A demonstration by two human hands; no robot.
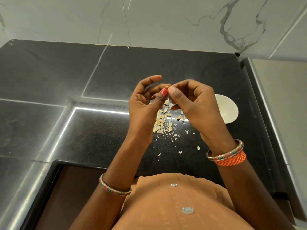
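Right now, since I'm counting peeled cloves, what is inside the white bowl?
The white bowl shows only bare white inside where visible. The right hand covers its left part, so anything there is hidden.

Thing: garlic clove (167, 87), as best we can tell.
Look: small and pale yellow; we see only its tip.
Hold: pinched between left hand (142, 105) and right hand (194, 103).
Place: raised above the counter (99, 130).

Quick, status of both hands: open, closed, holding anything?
Left hand: fingertips pinch a small garlic clove.
Right hand: thumb and curled fingers pinch the same clove.
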